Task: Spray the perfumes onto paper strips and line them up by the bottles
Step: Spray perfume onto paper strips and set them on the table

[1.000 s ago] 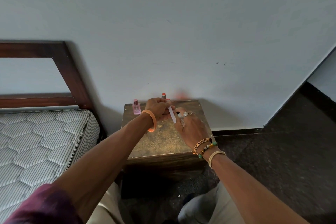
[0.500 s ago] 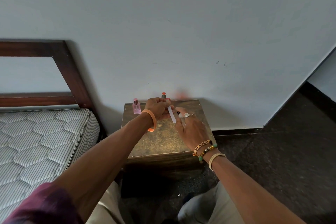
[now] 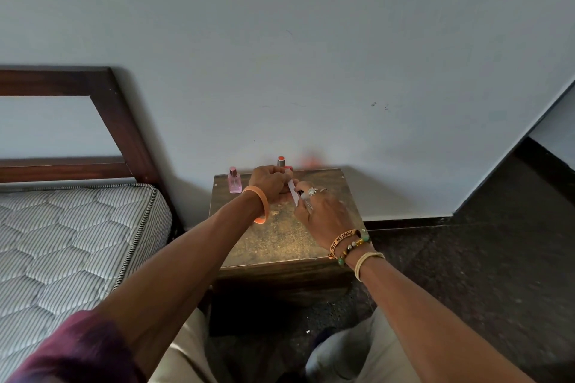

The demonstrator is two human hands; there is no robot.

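A small wooden bedside table (image 3: 280, 239) stands against the wall. At its back left is a pink perfume bottle (image 3: 235, 181). A grey bottle with an orange top (image 3: 281, 161) rises just behind my left hand (image 3: 270, 182). That hand is closed around a small perfume bottle that is mostly hidden; only a red part (image 3: 288, 168) shows. My right hand (image 3: 323, 211) pinches a white paper strip (image 3: 292, 191) and holds it upright, right next to my left fist.
A striped mattress (image 3: 68, 242) and a dark wooden headboard (image 3: 124, 121) lie to the left of the table. The wall (image 3: 311, 56) is directly behind it. Dark floor (image 3: 482, 258) spreads to the right. My knees are below the table's front edge.
Hardly anything differs. My right hand with the strip has shifted slightly, and my left fist stays in place.
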